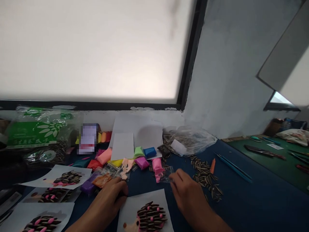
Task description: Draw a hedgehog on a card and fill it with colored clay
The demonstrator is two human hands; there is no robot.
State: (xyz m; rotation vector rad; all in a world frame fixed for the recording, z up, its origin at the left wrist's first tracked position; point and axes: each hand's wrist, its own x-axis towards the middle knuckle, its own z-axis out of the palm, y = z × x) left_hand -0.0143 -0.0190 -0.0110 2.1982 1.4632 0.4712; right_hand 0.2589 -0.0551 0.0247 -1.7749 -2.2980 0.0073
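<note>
Right fingers (174, 178) pinching clear wrapper (166, 175) by pink clay (157, 165), left fingers (122, 188) curled, hold unclear on my feed, hedgehog picture (151, 216) between

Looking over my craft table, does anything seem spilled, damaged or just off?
Loose striped seeds lie scattered on the blue tabletop, outside any bag, though perhaps deliberately. The black window frame looks damaged: ragged pale patches interrupt its lower edge.

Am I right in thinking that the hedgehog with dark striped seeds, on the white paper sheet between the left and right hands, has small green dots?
Only the colour is wrong: the head view shows small pink dots on the hedgehog with dark striped seeds.
</note>
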